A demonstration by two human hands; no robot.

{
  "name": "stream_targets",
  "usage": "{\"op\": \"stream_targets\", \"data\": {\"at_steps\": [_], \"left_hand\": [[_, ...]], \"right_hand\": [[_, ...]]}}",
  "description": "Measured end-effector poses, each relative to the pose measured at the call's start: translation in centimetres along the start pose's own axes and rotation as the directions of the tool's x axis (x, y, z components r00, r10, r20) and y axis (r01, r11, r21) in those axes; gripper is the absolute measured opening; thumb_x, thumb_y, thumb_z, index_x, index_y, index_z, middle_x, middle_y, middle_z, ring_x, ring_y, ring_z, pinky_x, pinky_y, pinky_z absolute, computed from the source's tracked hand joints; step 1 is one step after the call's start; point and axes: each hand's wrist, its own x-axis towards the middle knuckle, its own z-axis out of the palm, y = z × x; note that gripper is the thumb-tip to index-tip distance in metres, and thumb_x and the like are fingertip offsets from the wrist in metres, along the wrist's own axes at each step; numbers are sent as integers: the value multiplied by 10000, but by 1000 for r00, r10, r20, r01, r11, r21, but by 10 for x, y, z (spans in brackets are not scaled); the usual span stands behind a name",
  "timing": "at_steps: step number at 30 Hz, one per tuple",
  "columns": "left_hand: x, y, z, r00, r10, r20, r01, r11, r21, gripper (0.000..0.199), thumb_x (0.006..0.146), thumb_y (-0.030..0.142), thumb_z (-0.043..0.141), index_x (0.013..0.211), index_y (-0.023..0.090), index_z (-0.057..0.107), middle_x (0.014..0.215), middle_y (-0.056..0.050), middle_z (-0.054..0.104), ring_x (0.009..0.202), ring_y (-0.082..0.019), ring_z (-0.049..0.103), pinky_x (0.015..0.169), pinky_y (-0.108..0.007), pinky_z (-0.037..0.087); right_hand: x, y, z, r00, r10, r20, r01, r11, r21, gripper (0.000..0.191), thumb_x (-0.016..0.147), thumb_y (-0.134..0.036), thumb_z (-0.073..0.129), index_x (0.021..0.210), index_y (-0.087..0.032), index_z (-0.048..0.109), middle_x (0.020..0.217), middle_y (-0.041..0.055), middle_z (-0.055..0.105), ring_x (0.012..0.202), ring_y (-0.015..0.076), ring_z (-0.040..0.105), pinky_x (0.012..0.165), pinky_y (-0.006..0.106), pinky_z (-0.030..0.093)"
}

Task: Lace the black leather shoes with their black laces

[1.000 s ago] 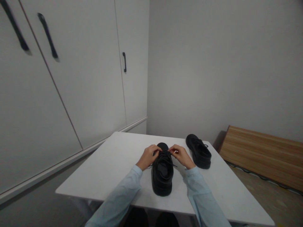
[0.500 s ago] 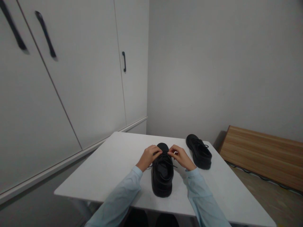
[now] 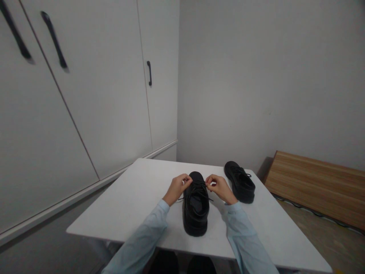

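A black lace-up shoe (image 3: 196, 224) stands on the white table in front of me, its toe pointing away. My left hand (image 3: 180, 185) is at the left side of the lacing, thumb and fingertips pinched on a shoelace (image 3: 199, 186). On the other side, my right hand (image 3: 218, 186) pinches the lace near the right eyelets. Loose lace ends stick out to both sides of the shoe below my hands. The fine detail of the lace between my fingertips is too small to make out.
A second black shoe (image 3: 242, 182), its lace tied, stands at the table's back right. The white table (image 3: 137, 198) meets white cabinets (image 3: 114, 95) at the left and a grey wall behind. A slanted wooden board (image 3: 313, 186) is on the right.
My hands have moved apart, the left one leftward and the right one rightward, from the middle of the lacing to its two sides. The shoes have stayed in place.
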Motion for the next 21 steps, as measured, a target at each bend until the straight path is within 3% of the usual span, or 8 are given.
{"op": "stream_targets", "data": {"at_steps": [3, 6, 10, 15, 18, 21], "left_hand": [[1, 1, 2, 986, -137, 98, 156, 962, -225, 292, 829, 424, 513, 785, 146, 592, 708, -18, 616, 587, -106, 508, 545, -214, 401], [1, 0, 4, 949, -239, 208, 304, 867, -395, 332, 813, 469, 508, 783, 142, 553, 646, 12, 570, 486, -69, 438, 471, -190, 351], [1, 0, 6, 917, -327, 230, 400, 760, -513, 273, 769, 413, 578, 762, 146, 523, 654, 24, 533, 485, -46, 436, 448, -162, 330], [1, 1, 6, 923, -319, 215, 385, 769, -510, 304, 721, 400, 651, 852, 137, 571, 662, 25, 526, 516, -56, 483, 450, -153, 353], [1, 2, 7, 936, -284, 207, 350, 808, -473, 369, 716, 447, 656, 874, 118, 603, 657, 17, 541, 480, -53, 469, 437, -160, 355], [2, 2, 10, 947, -268, 178, 320, 839, -441, 393, 700, 469, 669, 827, 100, 623, 635, 7, 553, 457, -58, 459, 415, -168, 355]], "right_hand": [[0, 1, 2, 999, 29, -25, -28, 998, 53, 116, 645, -167, 568, 570, -182, 481, 740, 40, 635, 608, 133, 561, 440, 205, 425], [1, 2, 4, 997, 73, -21, -70, 990, 122, 161, 632, -178, 578, 540, -183, 446, 754, 49, 636, 560, 119, 550, 363, 180, 367], [1, 3, 6, 986, 165, 4, -159, 938, 309, 190, 624, -170, 584, 567, -189, 404, 733, 25, 639, 411, 52, 456, 325, 168, 316], [0, -2, 4, 973, 232, -14, -205, 884, 420, 162, 699, -281, 607, 715, -185, 477, 711, 5, 602, 475, 83, 512, 320, 151, 322], [0, -6, 4, 970, 242, -22, -220, 913, 344, 256, 748, -421, 601, 791, -182, 520, 671, -18, 557, 469, 81, 497, 325, 153, 321], [0, -8, 9, 968, 246, 39, -248, 937, 245, 313, 755, -482, 602, 751, -179, 525, 515, -74, 441, 387, 53, 376, 326, 150, 246]]}}
